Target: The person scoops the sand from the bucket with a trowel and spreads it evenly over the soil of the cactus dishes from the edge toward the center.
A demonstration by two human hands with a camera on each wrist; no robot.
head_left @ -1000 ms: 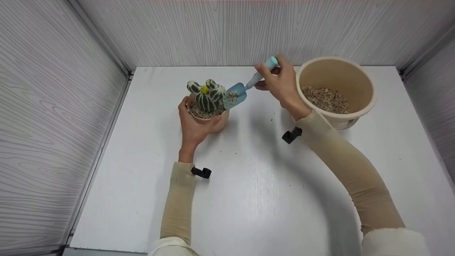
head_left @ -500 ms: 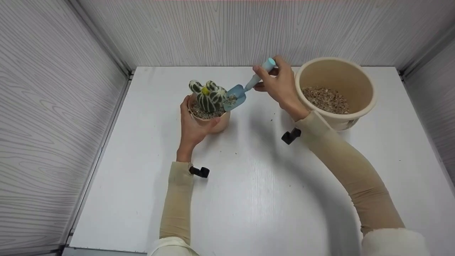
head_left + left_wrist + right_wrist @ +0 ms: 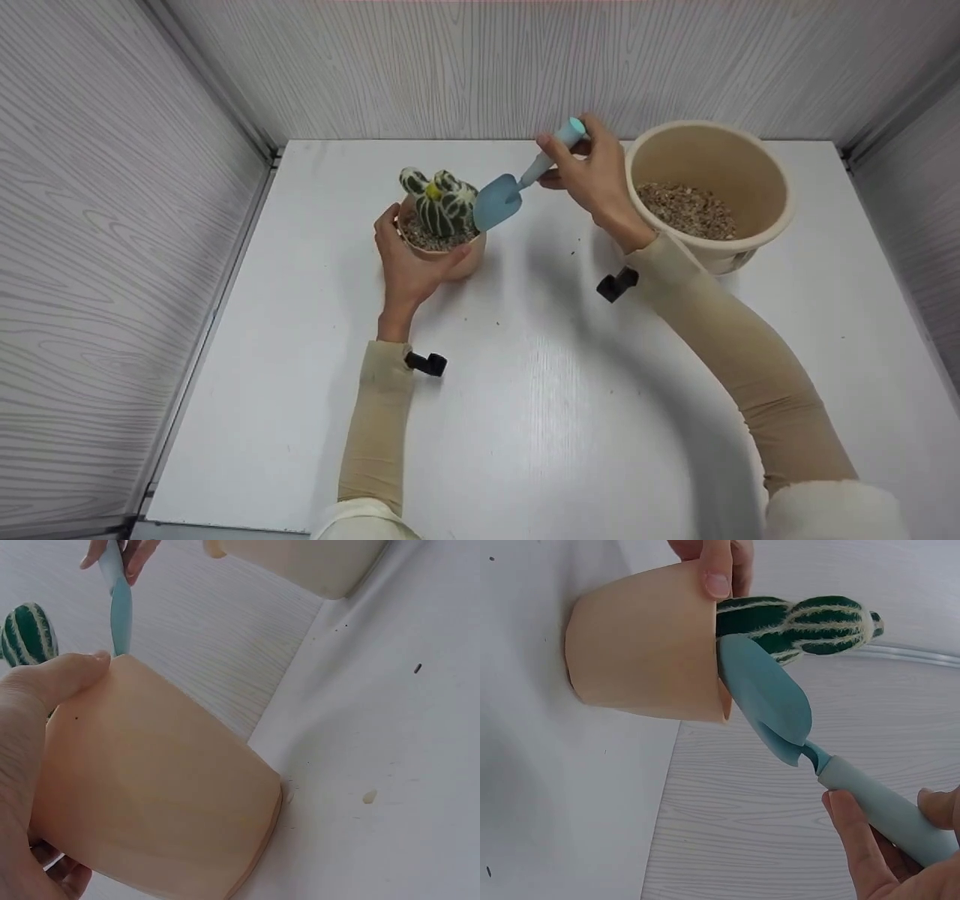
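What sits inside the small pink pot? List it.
Inside the small pink pot: a striped cactus standing in gravel. What lies under the gravel is covered.

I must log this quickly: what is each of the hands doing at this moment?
Left hand: holding the cactus pot.
Right hand: holding the blue trowel by its handle.

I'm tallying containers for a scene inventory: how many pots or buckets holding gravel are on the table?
2. The small pot with the cactus stands gripped by the left hand; the beige bucket stands at the right, behind the right hand. None seems hidden.
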